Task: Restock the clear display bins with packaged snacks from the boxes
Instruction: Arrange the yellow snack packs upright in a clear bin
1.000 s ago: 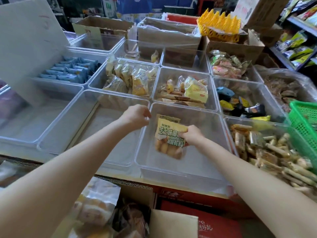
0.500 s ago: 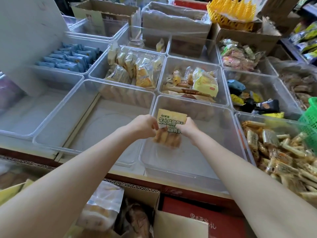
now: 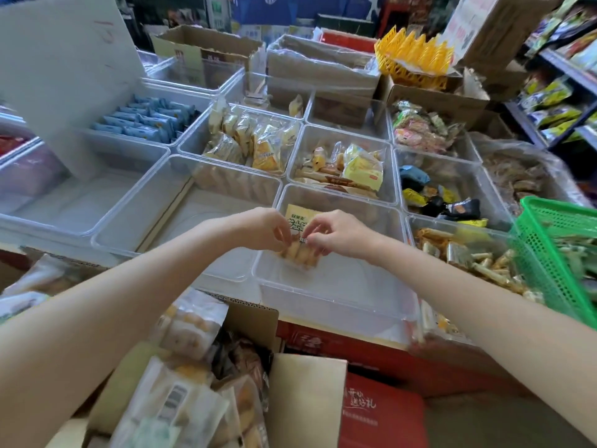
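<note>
Surroundings: clear bins are sitting in a grid on the counter. The bin to the left (image 3: 155, 205) is showing only its floor; the ones behind are holding yellow-wrapped cakes (image 3: 255, 143), a yellow packet with long pastries (image 3: 352, 171) and blue packets (image 3: 145, 122). To the right, a bin of stick snacks (image 3: 468, 253) is lying beside a green basket (image 3: 555, 253) (its mesh is overlapping that bin's far edge). Below, an open cardboard box (image 3: 252, 321) is holding bagged snacks (image 3: 190, 328), next to a red box (image 3: 381, 412).

Hands: both are meeting over the near middle bin (image 3: 339, 295). The left hand (image 3: 261, 229) and right hand (image 3: 339, 236) are each pinching the snack packet (image 3: 298, 221) with curled fingertips, one at either side. The packet (yellow label up, pastries below) is hanging inside the bin, above its floor.
</note>
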`<state>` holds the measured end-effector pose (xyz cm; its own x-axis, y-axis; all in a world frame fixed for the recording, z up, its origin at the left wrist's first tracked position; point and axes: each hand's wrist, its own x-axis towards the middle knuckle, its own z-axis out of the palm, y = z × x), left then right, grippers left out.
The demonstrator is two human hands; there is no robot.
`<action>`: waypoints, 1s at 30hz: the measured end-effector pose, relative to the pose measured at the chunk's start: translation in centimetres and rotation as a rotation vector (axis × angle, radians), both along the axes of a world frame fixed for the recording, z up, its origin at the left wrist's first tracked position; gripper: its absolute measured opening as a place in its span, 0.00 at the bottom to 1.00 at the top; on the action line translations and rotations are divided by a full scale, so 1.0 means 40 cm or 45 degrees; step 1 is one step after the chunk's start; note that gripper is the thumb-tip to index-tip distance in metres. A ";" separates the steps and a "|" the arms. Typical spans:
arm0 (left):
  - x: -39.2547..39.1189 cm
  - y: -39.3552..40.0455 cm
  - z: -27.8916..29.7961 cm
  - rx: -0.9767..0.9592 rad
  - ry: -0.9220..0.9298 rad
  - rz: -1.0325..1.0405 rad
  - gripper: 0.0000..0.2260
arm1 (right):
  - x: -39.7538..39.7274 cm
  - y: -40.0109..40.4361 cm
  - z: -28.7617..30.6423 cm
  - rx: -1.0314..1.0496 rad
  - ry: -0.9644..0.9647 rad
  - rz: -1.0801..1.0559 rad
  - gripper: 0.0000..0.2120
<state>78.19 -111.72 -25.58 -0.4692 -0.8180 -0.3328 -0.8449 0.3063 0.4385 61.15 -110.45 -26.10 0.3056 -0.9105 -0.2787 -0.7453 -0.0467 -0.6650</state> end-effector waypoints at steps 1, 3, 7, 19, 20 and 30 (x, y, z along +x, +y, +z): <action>0.009 0.021 0.019 -0.005 -0.026 -0.026 0.08 | 0.020 0.030 0.027 0.009 -0.008 0.127 0.07; 0.032 0.066 0.052 -0.010 -0.095 -0.049 0.08 | 0.057 0.086 0.061 -0.015 0.043 0.355 0.07; 0.092 0.150 0.077 -0.032 -0.208 -0.026 0.09 | 0.131 0.161 0.068 -0.146 0.212 0.626 0.11; 0.255 0.278 0.048 -0.119 -0.374 0.037 0.13 | 0.314 0.260 0.010 -0.351 0.469 0.513 0.07; 0.258 0.277 0.050 -0.149 -0.400 0.029 0.12 | 0.319 0.258 0.011 -0.372 0.486 0.473 0.06; 0.233 0.189 0.185 -0.504 -0.404 -0.137 0.09 | 0.252 0.180 0.167 -0.159 0.058 0.184 0.04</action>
<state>87.51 -104.15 -18.17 -0.4839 -0.8627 -0.1471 -0.8721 0.4894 -0.0009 71.22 -103.25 -19.40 0.4255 -0.8863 -0.1827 -0.7543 -0.2358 -0.6128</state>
